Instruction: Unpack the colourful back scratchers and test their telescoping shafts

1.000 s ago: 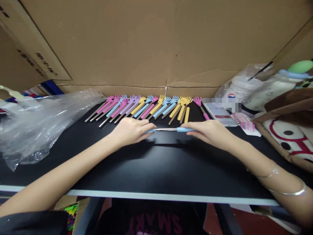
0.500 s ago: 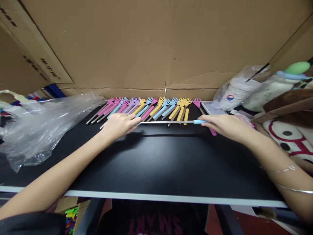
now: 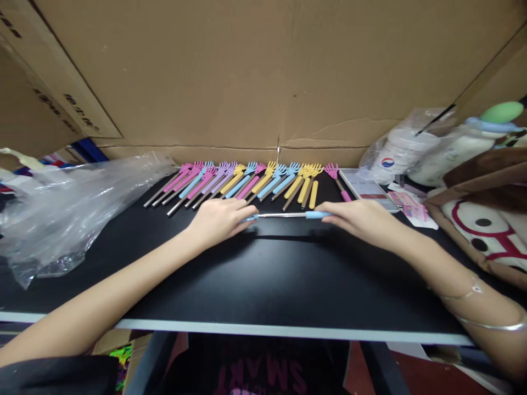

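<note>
Above the black tabletop, both hands hold one telescopic back scratcher (image 3: pixel 284 215) level between them. My left hand (image 3: pixel 224 219) is closed round its blue claw end, most of which the fingers hide. At the other end my right hand (image 3: pixel 358 219) grips the blue handle. A short silver rod shows between the hands. Behind them lies a row of back scratchers (image 3: pixel 242 181) in pink, blue, purple and yellow, claws toward the cardboard. A single pink back scratcher (image 3: pixel 337 181) lies apart at the right, its handle partly behind my right hand.
A clear plastic bag (image 3: pixel 82 214) covers the left of the table. On the right are a phone (image 3: pixel 364 189), pink-printed paper (image 3: pixel 414 211), a Pepsi cup (image 3: pixel 401 156), a bottle (image 3: pixel 457 148) and a brown bag (image 3: pixel 465 219). A cardboard wall (image 3: pixel 263 77) stands behind.
My hands have come closer together, and the rod between them is shorter. The back scratcher is slightly nearer the table's front. More of the phone and paper shows.
</note>
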`<state>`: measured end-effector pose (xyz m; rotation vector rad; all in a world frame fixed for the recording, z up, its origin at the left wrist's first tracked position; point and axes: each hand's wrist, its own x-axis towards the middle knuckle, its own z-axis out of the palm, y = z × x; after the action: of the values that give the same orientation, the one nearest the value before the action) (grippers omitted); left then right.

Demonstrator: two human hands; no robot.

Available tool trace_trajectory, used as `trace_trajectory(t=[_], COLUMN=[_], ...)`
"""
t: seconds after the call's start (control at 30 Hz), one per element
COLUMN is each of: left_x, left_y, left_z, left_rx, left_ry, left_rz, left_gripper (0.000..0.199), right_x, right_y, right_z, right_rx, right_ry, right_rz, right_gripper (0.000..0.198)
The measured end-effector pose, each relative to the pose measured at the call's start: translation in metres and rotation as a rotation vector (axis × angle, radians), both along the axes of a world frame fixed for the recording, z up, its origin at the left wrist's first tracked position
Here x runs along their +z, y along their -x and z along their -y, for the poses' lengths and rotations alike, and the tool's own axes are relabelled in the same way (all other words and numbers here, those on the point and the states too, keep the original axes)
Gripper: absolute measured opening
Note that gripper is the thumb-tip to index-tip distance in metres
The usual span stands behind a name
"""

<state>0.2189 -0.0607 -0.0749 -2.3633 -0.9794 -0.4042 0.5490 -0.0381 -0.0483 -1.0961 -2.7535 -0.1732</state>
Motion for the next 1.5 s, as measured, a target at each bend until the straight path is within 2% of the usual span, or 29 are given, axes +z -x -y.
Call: trace_trajectory(t=[0.13,0.2,0.3,0.4,0.53,0.6,0.73,0.87,1.0,1.17,1.27,1.37,1.5], left_x=[0.011,0.015,0.015,0.010,0.003,-0.002,-0.006,0.001,0.013,0.019,0.020,0.016,0.008], left_y=[0.022,0.028,0.034,0.039,0.036,0.026,0.000,-0.006,0.013,0.047,0.054,0.055,0.048], left_z=[-0.014,-0.017,-0.019,-0.019,-0.019,-0.015,-0.004,0.002,-0.004,-0.021,-0.025,-0.026,-0.025], left_rx=[0.047,0.058,0.055,0.061,0.076,0.032,-0.114,-0.116,-0.040,0.092,0.110,0.125,0.106], left_ry=[0.004,-0.007,-0.010,-0.012,-0.035,-0.026,0.020,0.035,0.064,0.320,0.403,0.362,0.195], left_rz=[-0.071,-0.091,-0.094,-0.095,-0.082,-0.062,-0.063,-0.007,0.037,0.058,0.071,0.035,-0.020], left_gripper=[0.028,0.032,0.032,0.030,0.030,0.030,0.027,0.028,0.029,0.039,0.041,0.038,0.035], right_x=[0.020,0.027,0.027,0.016,-0.004,-0.014,-0.024,-0.015,0.002,0.015,0.017,0.015,0.002], right_y=[-0.037,-0.044,-0.039,-0.029,-0.017,-0.006,0.022,0.029,0.004,-0.039,-0.047,-0.042,-0.024], right_z=[-0.020,-0.022,-0.018,-0.015,-0.015,-0.011,0.007,0.017,0.003,-0.025,-0.031,-0.028,-0.020], right_rx=[-0.079,-0.078,-0.125,-0.168,-0.110,-0.047,0.075,0.094,0.028,-0.034,-0.027,-0.074,-0.113], right_ry=[0.231,0.272,0.195,0.087,-0.099,-0.153,-0.101,-0.140,-0.149,0.069,0.153,0.139,0.030], right_rz=[-0.007,-0.003,-0.003,0.011,-0.005,-0.020,0.039,-0.019,-0.054,-0.132,-0.143,-0.130,-0.123], right_gripper=[0.039,0.042,0.041,0.039,0.037,0.035,0.032,0.035,0.038,0.038,0.037,0.039,0.039])
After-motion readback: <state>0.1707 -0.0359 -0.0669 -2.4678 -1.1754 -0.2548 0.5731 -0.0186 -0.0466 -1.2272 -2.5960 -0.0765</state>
